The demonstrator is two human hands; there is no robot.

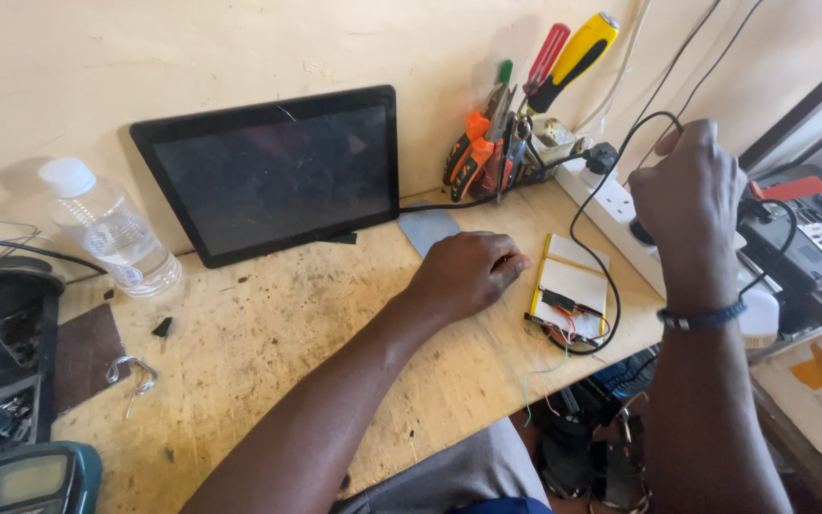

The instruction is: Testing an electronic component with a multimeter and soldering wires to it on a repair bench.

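Two hands work: left hand (468,274), fingers curled, presses beside the flat white yellow-edged battery pack (573,286); right hand (689,181) fists around a thin black cable (594,200).

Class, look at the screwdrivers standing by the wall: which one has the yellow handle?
The yellow screwdriver is the rightmost and thickest one, with a black collar. The red screwdriver stands just left of it, and the green screwdriver is lower and further left.

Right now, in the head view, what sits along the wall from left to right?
Water bottle → tablet → screwdrivers and pliers → power strip → right hand holding a black cable.
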